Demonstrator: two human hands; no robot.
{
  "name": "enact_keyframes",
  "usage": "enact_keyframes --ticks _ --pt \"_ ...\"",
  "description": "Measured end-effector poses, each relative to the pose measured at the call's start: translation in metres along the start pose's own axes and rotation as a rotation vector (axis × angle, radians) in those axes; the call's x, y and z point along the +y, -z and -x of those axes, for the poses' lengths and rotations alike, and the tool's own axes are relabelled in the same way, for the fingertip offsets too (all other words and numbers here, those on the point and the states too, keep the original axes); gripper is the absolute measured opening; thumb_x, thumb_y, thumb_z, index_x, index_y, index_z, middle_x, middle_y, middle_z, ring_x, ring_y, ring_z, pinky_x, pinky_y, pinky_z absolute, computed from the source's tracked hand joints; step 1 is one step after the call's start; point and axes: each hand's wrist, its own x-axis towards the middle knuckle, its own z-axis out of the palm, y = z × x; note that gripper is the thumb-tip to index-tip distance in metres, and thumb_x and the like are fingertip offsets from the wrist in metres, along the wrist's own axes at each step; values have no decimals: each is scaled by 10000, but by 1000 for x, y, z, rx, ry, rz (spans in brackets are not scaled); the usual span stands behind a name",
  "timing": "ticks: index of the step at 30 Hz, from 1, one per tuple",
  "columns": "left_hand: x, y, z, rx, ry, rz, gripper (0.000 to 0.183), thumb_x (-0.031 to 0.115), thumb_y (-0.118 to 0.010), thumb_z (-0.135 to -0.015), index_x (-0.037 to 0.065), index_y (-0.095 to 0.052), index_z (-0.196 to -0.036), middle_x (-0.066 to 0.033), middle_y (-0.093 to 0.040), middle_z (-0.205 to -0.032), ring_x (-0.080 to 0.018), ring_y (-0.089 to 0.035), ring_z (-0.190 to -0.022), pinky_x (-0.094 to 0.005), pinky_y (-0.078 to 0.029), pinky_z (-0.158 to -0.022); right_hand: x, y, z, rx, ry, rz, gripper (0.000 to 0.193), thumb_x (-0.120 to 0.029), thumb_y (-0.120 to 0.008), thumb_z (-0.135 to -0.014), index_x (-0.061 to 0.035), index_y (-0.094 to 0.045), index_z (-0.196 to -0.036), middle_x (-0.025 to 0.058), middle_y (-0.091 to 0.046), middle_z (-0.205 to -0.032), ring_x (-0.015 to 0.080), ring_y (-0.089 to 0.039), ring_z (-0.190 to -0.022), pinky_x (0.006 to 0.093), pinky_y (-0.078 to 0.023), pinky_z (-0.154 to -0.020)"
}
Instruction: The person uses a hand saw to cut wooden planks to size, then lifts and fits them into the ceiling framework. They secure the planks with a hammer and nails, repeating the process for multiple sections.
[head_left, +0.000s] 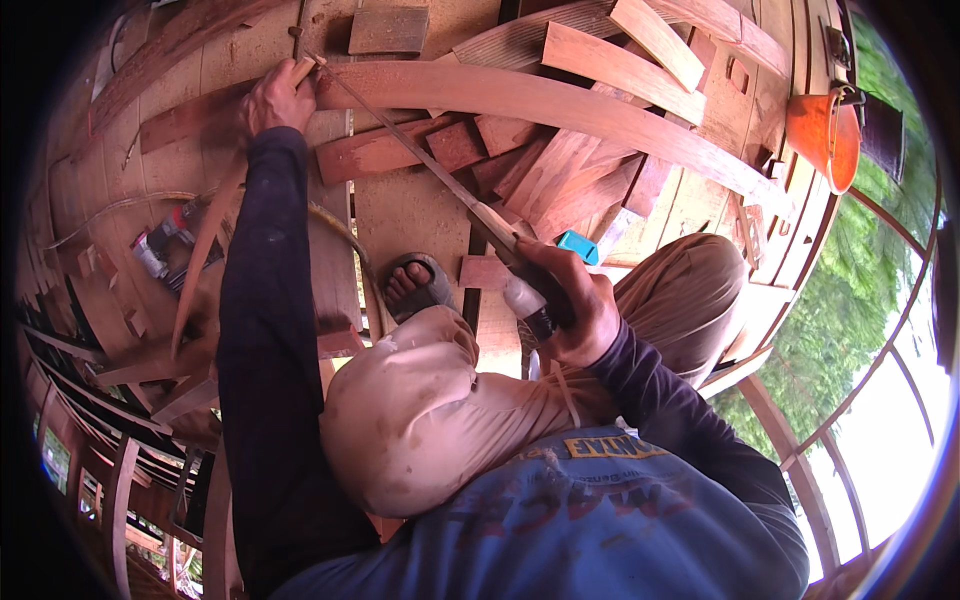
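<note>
My left hand is closed around a thin curved wooden strip, its upper end poking out of the fist and its tail hanging down beside my sleeve. That fist lies over the left part of a long curved reddish board. My right hand grips the dark handle of a long-bladed hand tool. Its narrow blade tapers up and left across the board, with the tip close to the strip's end by my left hand. Whether it is a saw or a knife I cannot tell. A white and black object shows beside the handle.
Loose wood offcuts lie heaped beneath the board. A turquoise box-like object sits near my right hand, and an orange bucket at the right edge. A power tool and cable are at left. My sandalled foot stands on the planks.
</note>
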Motion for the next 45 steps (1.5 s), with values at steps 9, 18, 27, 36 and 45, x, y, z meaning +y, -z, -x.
enact_keyframes --ticks 9,18,27,36,45 --pt "5 4 3 -49 -36 3 234 208 -673 -770 147 -619 -990 -62 -679 -986 -302 -639 -964 -460 -486 -813 -1 -14 -14 8 55 0 398 -119 -678 -891 38 -496 -1209 189 -702 -947 241 -723 -841 314 -566 -714" --pt "9 5 7 -45 -81 -16 232 171 -660 -759 139 -584 -976 -28 -661 -1021 -272 -632 -986 -439 -483 -823 3 -20 -26 6 58 -61 433 -126 -681 -888 28 -490 -1244 187 -696 -990 245 -713 -890 291 -551 -730" --pt "7 1 6 -39 -53 30 237 176 -675 -761 124 -579 -972 -33 -657 -1024 -279 -627 -994 -443 -485 -822 5 -21 -42 -38 2 -33 405 -144 -680 -894 6 -495 -1222 185 -691 -954 254 -715 -854 311 -549 -718" --pt "11 4 10 -44 -59 12 205 230 -662 -786 128 -582 -945 -56 -654 -984 -299 -627 -965 -450 -482 -790 -12 -6 -39 -55 3 -36 442 -127 -671 -874 1 -477 -1249 188 -692 -985 285 -706 -901 331 -556 -758" --pt "15 7 13 -52 -66 -20 218 218 -665 -765 128 -568 -938 -43 -645 -985 -292 -615 -978 -443 -470 -807 -13 -13 -42 -16 -1 -71 439 -125 -669 -860 0 -470 -1231 211 -689 -967 326 -709 -849 386 -572 -684"
